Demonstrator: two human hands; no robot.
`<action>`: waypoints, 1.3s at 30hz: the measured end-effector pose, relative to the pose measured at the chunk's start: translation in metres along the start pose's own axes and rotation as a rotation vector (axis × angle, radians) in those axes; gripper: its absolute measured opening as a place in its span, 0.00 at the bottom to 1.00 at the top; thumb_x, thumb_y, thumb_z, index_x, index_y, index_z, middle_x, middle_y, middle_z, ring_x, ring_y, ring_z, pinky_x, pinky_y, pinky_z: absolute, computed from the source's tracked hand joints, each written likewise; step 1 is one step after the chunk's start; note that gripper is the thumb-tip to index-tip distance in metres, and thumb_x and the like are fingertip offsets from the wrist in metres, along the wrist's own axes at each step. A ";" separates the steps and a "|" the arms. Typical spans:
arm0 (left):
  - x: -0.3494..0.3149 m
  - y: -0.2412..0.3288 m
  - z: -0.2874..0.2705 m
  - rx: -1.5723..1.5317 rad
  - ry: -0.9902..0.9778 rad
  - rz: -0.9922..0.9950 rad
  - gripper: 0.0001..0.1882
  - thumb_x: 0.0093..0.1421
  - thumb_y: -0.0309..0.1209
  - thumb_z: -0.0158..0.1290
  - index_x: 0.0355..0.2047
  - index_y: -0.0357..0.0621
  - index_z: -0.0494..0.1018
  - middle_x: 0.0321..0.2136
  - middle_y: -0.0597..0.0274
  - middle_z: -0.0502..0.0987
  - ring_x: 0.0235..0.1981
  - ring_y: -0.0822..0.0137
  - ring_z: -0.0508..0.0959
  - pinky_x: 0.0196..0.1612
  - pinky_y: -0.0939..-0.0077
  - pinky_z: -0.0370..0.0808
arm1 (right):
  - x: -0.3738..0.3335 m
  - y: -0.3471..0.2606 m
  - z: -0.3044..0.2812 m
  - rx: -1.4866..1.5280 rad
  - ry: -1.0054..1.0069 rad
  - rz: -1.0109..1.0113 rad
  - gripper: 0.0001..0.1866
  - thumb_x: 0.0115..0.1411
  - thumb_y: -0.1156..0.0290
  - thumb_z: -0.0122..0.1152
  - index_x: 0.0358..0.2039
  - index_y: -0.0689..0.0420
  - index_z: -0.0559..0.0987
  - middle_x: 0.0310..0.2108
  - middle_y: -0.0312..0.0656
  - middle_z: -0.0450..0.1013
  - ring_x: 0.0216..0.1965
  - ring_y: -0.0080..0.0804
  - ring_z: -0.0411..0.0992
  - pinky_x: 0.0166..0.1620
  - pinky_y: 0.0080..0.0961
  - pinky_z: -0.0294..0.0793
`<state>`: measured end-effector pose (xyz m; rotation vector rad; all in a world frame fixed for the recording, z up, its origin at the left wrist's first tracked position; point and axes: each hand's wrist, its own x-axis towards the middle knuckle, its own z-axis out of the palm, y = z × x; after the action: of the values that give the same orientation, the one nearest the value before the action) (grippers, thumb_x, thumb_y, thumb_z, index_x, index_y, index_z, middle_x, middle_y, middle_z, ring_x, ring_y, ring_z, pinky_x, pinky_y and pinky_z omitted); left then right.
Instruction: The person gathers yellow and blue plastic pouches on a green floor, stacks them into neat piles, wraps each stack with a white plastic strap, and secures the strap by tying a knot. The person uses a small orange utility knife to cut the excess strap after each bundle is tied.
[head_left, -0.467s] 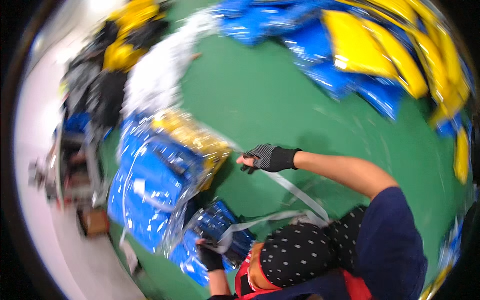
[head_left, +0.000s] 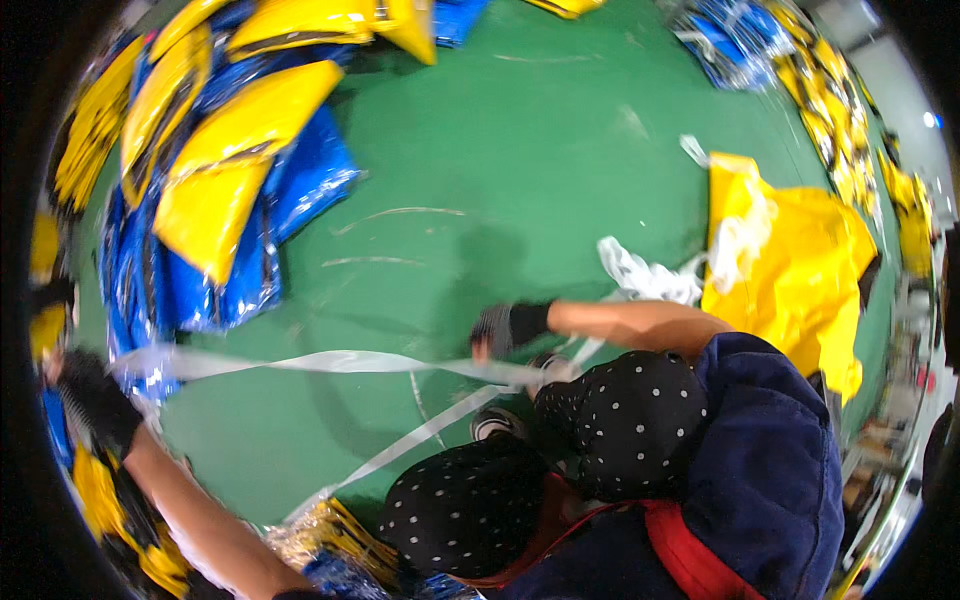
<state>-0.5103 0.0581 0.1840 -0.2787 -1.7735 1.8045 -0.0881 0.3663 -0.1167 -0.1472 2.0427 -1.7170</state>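
Note:
My left hand [head_left: 88,402], in a black glove, is stretched far out to the left and grips one end of a long clear plastic strip [head_left: 330,362]. The strip runs taut across the green floor [head_left: 500,150] to my right hand [head_left: 497,330], gloved in black and grey, which is closed on it just in front of my polka-dot knees [head_left: 620,420]. A second length of strip [head_left: 400,450] slants down to a wrapped bundle of blue and yellow packs [head_left: 330,555] at the lower edge.
A heap of blue and yellow plastic-wrapped packs [head_left: 220,170] lies at the upper left. A large yellow bag [head_left: 800,270] and crumpled white plastic [head_left: 650,275] lie on the right. More packs [head_left: 800,70] sit at the upper right.
The view has swung round. My left arm has reached far out to the left, drawing the strip taut. The wrapped bundle now lies at the lower edge, and my right hand stays near my knees.

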 end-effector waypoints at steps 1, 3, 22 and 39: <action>0.021 -0.009 0.044 -0.296 -0.011 -0.080 0.22 0.62 0.37 0.33 0.53 0.41 0.59 0.53 0.53 0.62 0.57 0.60 0.58 0.60 0.65 0.49 | -0.029 0.037 -0.027 -0.055 0.416 0.020 0.17 0.53 0.58 0.54 0.35 0.58 0.76 0.31 0.45 0.75 0.32 0.36 0.72 0.40 0.33 0.69; 0.051 -0.007 0.132 -0.922 -0.174 -0.201 0.24 0.60 0.41 0.36 0.53 0.41 0.59 0.53 0.53 0.62 0.55 0.58 0.60 0.59 0.65 0.52 | -0.090 0.025 -0.093 -0.285 0.802 0.435 0.22 0.57 0.51 0.45 0.34 0.58 0.76 0.33 0.48 0.74 0.32 0.40 0.73 0.36 0.33 0.70; -0.232 0.176 -0.512 -1.868 0.292 1.628 0.40 0.40 0.51 0.58 0.51 0.44 0.61 0.54 0.48 0.58 0.56 0.48 0.56 0.58 0.54 0.51 | -0.205 0.027 -0.020 -0.003 0.878 0.238 0.14 0.52 0.66 0.56 0.39 0.56 0.75 0.24 0.45 0.74 0.27 0.42 0.74 0.29 0.31 0.71; -0.020 0.107 -0.471 -2.350 -0.395 1.049 0.19 0.58 0.46 0.47 0.27 0.40 0.69 0.20 0.71 0.66 0.24 0.78 0.64 0.27 0.83 0.61 | -0.284 0.109 0.029 -0.199 1.499 1.037 0.19 0.49 0.63 0.58 0.41 0.51 0.67 0.31 0.41 0.73 0.27 0.36 0.73 0.31 0.34 0.71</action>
<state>-0.2709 0.4496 0.0328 -1.8665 -3.2389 -1.1375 0.1987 0.4684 -0.1445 2.2512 2.2319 -0.8085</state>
